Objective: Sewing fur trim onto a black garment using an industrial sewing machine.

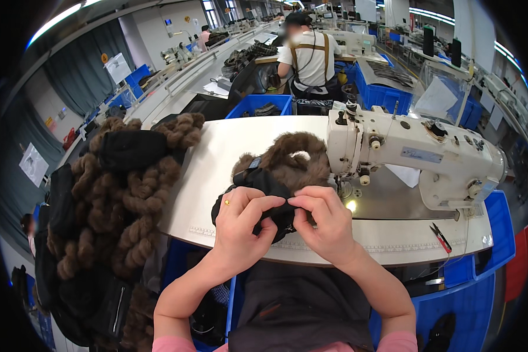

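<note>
Both hands meet over a piece of black fabric (266, 183) with brown fur trim (296, 157), at the front of the white sewing table (217, 141). My left hand (244, 218) pinches the fabric between thumb and fingers; a yellow ring shows on one finger. Close beside it, fingertips nearly touching, my right hand (322, 220) pinches the same fabric. The fur curls in a loop behind the hands, near the needle area of a white sewing machine (405, 146). Part of the fabric is hidden under my hands.
A big pile of brown fur and black fabric pieces (141, 188) stands at the left. Red-handled thread snips (441, 238) lie at the table's right front. Blue bins (498, 223) sit beside and below the table. A co-worker (311, 53) sits ahead, back turned.
</note>
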{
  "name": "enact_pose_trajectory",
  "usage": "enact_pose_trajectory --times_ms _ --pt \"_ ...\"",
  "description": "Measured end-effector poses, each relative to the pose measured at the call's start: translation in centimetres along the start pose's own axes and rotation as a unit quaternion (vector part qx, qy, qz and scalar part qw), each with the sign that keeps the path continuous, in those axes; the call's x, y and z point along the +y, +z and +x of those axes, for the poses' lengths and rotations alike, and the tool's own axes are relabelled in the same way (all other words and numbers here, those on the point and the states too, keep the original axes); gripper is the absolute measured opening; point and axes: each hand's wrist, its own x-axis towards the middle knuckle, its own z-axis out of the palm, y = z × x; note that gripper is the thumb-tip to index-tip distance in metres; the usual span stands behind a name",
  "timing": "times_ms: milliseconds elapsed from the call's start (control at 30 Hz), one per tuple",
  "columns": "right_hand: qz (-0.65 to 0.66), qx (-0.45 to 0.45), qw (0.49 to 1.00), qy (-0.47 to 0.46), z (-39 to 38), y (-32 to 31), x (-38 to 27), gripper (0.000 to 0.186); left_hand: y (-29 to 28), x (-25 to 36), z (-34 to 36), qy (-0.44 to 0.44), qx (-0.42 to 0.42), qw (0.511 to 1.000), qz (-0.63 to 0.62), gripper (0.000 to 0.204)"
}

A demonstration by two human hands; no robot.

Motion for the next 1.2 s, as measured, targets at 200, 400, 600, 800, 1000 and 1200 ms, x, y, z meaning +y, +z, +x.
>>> enact_pose_trajectory --times_ms 200,400,600,800,1000,1200 --pt "0.008 -0.024 1.0 -0.014 1.0 0.1 -0.1 0.025 0.1 0.4 0.9 0.003 0.015 1.0 -0.009 0.046" --pt "0.17 -0.049 0.976 0.13 2.2 0.1 -0.5 0.016 -0.2 0.5 2.7 0.037 0.044 0.998 -0.001 0.043" --pt "0.273 -0.117 0.917 0.267 4.1 0.3 -1.6 0.014 -0.9 0.5 3.5 0.042 0.044 0.998 0.025 0.041" --pt "0.19 -0.111 0.961 0.168 4.8 0.4 -1.4 0.012 -1.7 1.0 3.3 0.086 0.054 0.986 0.129 0.045" --pt "0.154 -0.068 0.981 0.093 4.3 0.8 -0.6 0.008 -3.4 2.0 3.0 0.063 0.0 0.991 0.118 0.038" --pt "0.183 -0.093 0.966 0.154 3.8 0.8 -0.7 0.008 -2.5 0.3 1.8 0.016 0.015 0.997 0.079 0.031"
